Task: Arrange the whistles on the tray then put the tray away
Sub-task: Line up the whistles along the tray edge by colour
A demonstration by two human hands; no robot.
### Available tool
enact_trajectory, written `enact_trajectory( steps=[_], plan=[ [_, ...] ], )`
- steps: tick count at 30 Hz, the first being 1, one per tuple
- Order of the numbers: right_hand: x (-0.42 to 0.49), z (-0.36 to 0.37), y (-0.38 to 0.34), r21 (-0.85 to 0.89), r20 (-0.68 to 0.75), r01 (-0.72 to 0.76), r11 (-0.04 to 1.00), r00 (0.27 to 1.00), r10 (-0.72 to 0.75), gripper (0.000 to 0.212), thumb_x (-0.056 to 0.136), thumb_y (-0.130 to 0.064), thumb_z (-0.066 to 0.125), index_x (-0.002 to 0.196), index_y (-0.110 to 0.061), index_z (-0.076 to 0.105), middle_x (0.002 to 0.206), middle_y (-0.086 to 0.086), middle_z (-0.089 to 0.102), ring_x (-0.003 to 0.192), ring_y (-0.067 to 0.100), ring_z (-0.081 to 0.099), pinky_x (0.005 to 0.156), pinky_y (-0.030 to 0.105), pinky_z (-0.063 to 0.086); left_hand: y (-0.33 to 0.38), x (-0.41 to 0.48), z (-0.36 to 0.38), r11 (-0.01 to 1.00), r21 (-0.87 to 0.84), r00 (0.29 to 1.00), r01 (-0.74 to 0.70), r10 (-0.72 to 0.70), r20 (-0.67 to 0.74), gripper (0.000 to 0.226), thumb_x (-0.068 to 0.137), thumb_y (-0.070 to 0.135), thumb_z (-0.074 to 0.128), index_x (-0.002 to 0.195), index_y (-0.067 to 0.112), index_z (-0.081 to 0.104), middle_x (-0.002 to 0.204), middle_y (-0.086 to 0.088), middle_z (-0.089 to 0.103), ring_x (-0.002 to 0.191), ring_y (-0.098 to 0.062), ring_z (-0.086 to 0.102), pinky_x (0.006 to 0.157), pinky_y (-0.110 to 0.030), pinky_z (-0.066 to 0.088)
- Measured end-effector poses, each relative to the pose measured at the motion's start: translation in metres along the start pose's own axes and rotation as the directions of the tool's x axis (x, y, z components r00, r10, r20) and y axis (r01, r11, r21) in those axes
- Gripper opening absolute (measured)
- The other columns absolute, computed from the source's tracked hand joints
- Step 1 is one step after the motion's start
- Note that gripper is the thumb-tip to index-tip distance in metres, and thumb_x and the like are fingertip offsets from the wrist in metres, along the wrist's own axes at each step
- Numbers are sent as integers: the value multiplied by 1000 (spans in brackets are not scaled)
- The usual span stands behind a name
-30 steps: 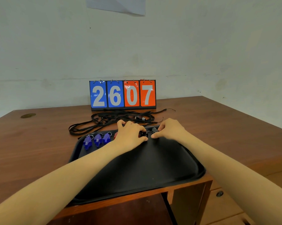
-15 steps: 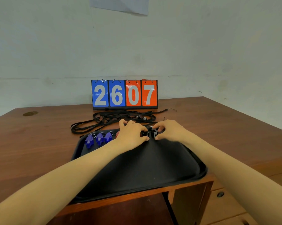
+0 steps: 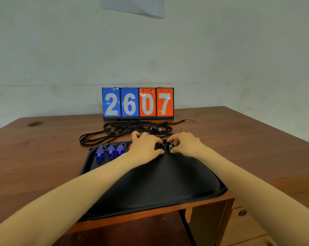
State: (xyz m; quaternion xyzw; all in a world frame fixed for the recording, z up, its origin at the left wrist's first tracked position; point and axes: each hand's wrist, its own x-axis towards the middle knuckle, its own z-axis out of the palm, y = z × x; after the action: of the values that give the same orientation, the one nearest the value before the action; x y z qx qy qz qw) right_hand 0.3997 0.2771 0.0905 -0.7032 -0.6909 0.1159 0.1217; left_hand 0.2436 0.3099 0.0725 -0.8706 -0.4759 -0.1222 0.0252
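Note:
A black tray (image 3: 168,183) lies on the wooden table, its near edge at the table's front. Three blue whistles (image 3: 111,151) stand in a row at the tray's far left. A red whistle (image 3: 130,147) peeks out beside my left hand (image 3: 146,148). Both hands are over the tray's far edge. My left hand pinches a black whistle (image 3: 160,146). My right hand (image 3: 183,144) pinches another black whistle (image 3: 170,146) right beside it. The two black whistles are close together and partly hidden by my fingers.
A scoreboard (image 3: 138,103) reading 2607 stands at the back of the table (image 3: 43,157). A tangle of black lanyards (image 3: 125,129) lies between it and the tray. Drawers (image 3: 247,219) are under the table at the right.
My right hand has drawn in slightly toward the left hand, bringing the two black whistles closer together. The blue whistles and the tray stayed put.

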Motion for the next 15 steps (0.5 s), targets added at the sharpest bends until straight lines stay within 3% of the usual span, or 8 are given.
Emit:
enact_trajectory(
  steps=[9, 12, 15],
  plan=[
    [3, -10, 5, 92, -3, -2, 996, 1000, 2, 46, 83, -24, 69, 127, -25, 54, 124, 0, 59, 114, 19, 54, 104, 47, 41, -1, 2, -9, 999, -43, 1000, 5, -6, -7, 53, 85, 54, 53, 132, 31, 47, 130, 6, 54, 127, -17, 40, 107, -44, 19],
    [19, -21, 6, 180, -110, 13, 984, 994, 7, 35, 87, -20, 63, 122, -21, 58, 121, 2, 62, 108, 17, 59, 100, 34, 44, -16, 20, -22, 987, -149, 993, 57, -72, -93, 40, 90, 45, 50, 127, 30, 53, 121, 6, 60, 121, -17, 46, 107, -44, 21],
    [46, -25, -1, 197, -137, 20, 980, 990, 8, 34, 92, -18, 56, 125, -13, 56, 124, 5, 61, 107, 19, 59, 91, 26, 44, -36, 52, -27, 974, -155, 986, 162, -166, -14, 34, 95, 30, 45, 127, 25, 54, 126, 1, 59, 122, -21, 46, 107, -43, 23]
  ],
)
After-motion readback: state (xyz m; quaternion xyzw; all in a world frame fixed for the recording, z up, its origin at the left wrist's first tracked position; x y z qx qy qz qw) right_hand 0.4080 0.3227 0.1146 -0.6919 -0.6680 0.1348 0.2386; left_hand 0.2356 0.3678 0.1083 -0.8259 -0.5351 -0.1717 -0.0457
